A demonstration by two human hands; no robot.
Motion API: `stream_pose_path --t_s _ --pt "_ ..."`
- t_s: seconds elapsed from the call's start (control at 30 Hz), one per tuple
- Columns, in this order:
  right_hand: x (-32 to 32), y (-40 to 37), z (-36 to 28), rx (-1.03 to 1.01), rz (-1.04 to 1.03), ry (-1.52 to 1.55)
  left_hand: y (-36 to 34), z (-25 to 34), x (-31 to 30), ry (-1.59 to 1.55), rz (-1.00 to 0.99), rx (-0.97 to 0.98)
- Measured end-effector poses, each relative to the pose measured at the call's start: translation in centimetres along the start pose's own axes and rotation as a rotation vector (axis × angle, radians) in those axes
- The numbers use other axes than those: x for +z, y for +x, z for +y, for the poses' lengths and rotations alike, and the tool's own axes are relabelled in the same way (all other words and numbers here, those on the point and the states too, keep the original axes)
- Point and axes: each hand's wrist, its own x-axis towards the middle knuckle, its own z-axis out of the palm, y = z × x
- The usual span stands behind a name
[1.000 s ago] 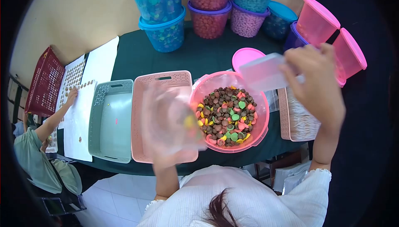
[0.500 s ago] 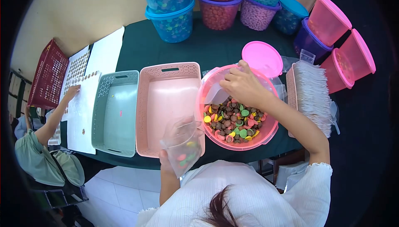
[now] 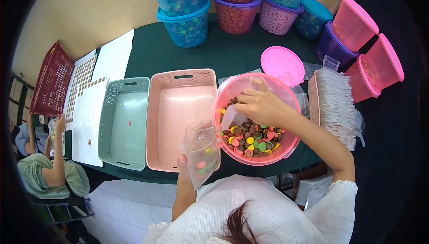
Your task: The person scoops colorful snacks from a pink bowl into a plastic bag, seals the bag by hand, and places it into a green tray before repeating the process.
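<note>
My left hand (image 3: pixel 182 162) grips a clear plastic pouch (image 3: pixel 202 157), held upright in front of the pink bucket. A few red, green and yellow candies lie in the pouch's lower part. Over the bucket, my right hand (image 3: pixel 261 103) is closed on a translucent white scoop (image 3: pixel 231 117), its handle hidden by my fingers. The scoop's blade dips among colourful candy discs (image 3: pixel 250 139), brown, pink, green and yellow, inside the round pink bucket (image 3: pixel 292 152).
Left of the bucket stand a pink basket (image 3: pixel 178 114) and a grey-green basket (image 3: pixel 123 132). A pink lid (image 3: pixel 282 65) lies behind the bucket. To the right, a narrow basket holds packed white pouches (image 3: pixel 335 105). Lidded candy tubs (image 3: pixel 185 29) line the back. A co-worker (image 3: pixel 53 172) sits at left.
My right hand has tipped the scoop down into the candies. The pouch in my left hand has shifted slightly right. The co-worker's hand has left the paper and come back toward the body.
</note>
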Motion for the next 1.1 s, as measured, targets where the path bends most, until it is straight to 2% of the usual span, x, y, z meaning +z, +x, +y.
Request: stream_pose_path --t_s 0.03,0.07,0.33,0.4,0.5,0.57,0.63,0.67,0.73,0.77,0.8,0.83,0.87,0.97,1.03,1.07,1.1 --pt "-0.4 -0.5 -0.2 0.025 -0.034 0.02 0.0 -0.1 0.0 -0.017 -0.011 -0.003" --pt "-0.6 -1.1 0.0 0.098 -0.166 0.125 0.0 -0.1 0.2 -0.02 -0.012 -0.005" --pt "-0.3 -3.5 0.7 0.194 -0.351 0.329 -0.4 0.0 0.5 -0.022 0.01 -0.017" --pt "-1.0 -3.5 0.9 0.251 -0.448 0.487 -0.6 0.2 0.8 -0.017 0.008 -0.009" --pt "-1.6 -3.8 1.2 0.315 -0.56 0.508 -0.7 0.2 0.6 -0.042 0.0 -0.013" --pt "-1.8 -3.8 1.1 0.379 -0.555 0.553 -0.7 0.3 0.4 -0.076 -0.017 -0.03" --pt "-2.1 -4.1 1.2 0.45 -0.551 0.592 -0.6 0.6 0.3 0.161 -0.024 -0.022" --pt "-2.3 -4.3 1.4 0.442 -0.499 0.628 -0.5 0.9 0.2 0.16 -0.031 -0.015" --pt "-2.9 -4.4 1.7 0.427 -0.446 0.655 -0.6 1.5 0.1 0.623 -0.026 0.139" --pt "-3.6 -4.4 1.7 0.45 -0.36 0.698 -0.7 1.7 0.2 0.622 -0.026 0.148" --pt "-4.4 -4.3 1.8 0.471 -0.274 0.74 -0.7 1.9 0.4 0.774 -0.041 0.212" --pt "-5.2 -4.3 2.0 0.468 -0.272 0.731 -0.7 2.0 0.6 0.926 -0.057 0.275" --pt "-6.2 -4.2 2.3 0.467 -0.234 0.663 -0.5 1.3 0.3 0.898 -0.06 0.342" --pt "-9.6 -3.1 2.5 0.469 -0.202 0.583 -0.4 1.5 1.3 0.983 -0.041 0.371" --pt "-12.0 -1.8 1.2 0.451 -0.196 0.349 -0.1 1.4 1.7 0.99 -0.053 0.385" --pt "-12.5 -1.2 0.2 0.452 -0.194 0.353 0.1 1.2 2.0 0.995 -0.066 0.397" --pt "-12.8 -0.6 -1.0 0.35 -0.19 0.167 0.2 1.1 2.4 0.998 -0.068 0.394"
